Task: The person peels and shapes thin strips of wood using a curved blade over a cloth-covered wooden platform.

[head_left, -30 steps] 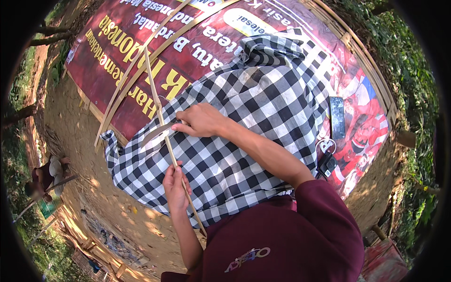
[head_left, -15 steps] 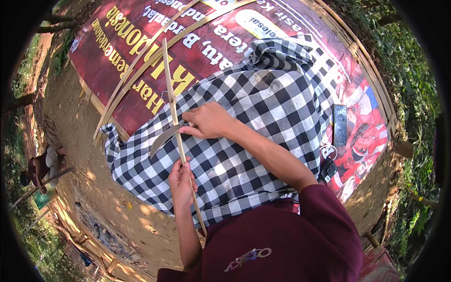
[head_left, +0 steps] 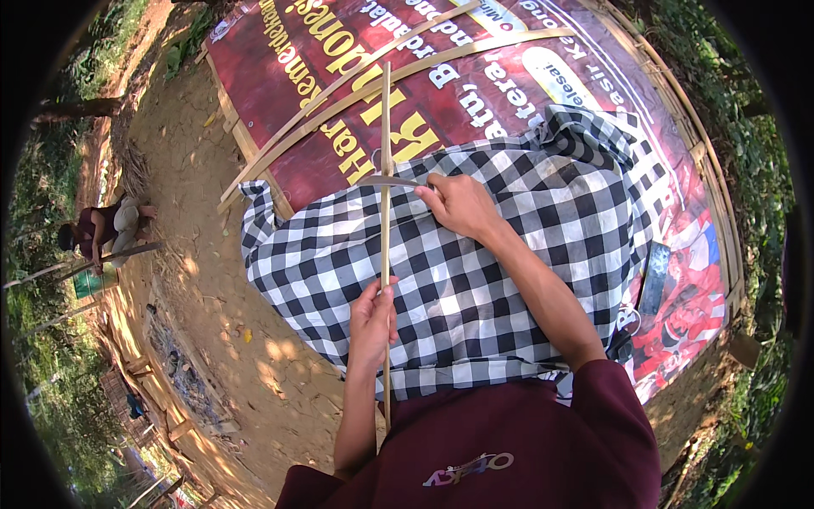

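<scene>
A long, thin bamboo strip point(head_left: 386, 246) runs upright in front of me, its lower end against my shirt. My left hand point(head_left: 371, 318) grips it low down, with the thumb along it. My right hand point(head_left: 462, 205) is closed round the handle of a curved knife point(head_left: 383, 181), and the handle is mostly hidden in the fingers. The blade lies nearly crosswise over the strip, at or against a thicker joint in its upper part. Under both hands a black-and-white checked cloth point(head_left: 500, 288) covers my lap.
A red printed banner point(head_left: 254, 76) lies beneath the cloth, with more long bamboo strips point(head_left: 339, 106) across it. To the right rests a dark rectangular block point(head_left: 653, 280). Another person point(head_left: 110, 229) squats on the dirt ground point(head_left: 203, 263) at far left. Greenery borders the right side.
The view has shifted, so everything sits further right or lower. The knife has slid up the strip toward the joint, its blade now more level. My left hand keeps its hold.
</scene>
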Action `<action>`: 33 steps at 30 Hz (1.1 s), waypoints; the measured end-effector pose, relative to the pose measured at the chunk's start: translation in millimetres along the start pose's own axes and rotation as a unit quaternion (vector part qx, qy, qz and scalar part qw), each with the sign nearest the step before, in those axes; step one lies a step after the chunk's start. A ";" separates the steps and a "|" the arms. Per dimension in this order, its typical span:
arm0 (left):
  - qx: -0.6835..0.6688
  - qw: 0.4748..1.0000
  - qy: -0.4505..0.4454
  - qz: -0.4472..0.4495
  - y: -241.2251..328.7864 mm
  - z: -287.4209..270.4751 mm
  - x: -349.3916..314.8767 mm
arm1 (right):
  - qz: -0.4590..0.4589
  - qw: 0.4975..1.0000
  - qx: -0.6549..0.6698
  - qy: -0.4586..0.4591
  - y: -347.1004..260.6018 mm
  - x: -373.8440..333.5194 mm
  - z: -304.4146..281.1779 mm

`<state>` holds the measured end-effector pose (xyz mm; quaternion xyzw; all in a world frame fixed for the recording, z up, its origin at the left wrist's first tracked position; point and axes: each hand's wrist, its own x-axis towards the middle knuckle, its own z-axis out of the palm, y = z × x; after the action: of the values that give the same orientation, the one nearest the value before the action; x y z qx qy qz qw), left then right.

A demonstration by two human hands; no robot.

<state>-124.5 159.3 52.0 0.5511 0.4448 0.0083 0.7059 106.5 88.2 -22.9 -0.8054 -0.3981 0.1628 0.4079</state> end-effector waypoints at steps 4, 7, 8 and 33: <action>-0.032 0.998 -0.049 -0.008 -7.8 -5.6 0.9 | -0.150 0.988 0.018 -0.026 -10.2 -15.8 4.2; -0.050 0.996 -0.043 -0.052 3.1 1.9 -8.4 | 0.041 0.999 0.006 0.007 -1.9 -6.5 3.1; -0.054 0.996 -0.048 -0.059 3.3 2.2 -10.0 | 0.077 0.996 -0.004 0.047 1.1 2.4 2.4; 0.031 0.999 -0.006 -0.007 -11.8 -11.7 -29.0 | -0.115 0.984 -0.041 -0.133 -33.9 -23.9 9.4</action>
<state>-155.1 149.1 60.6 0.5700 0.4443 -0.0135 0.6910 68.7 86.6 -3.4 -0.7412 -0.5452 0.2043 0.3342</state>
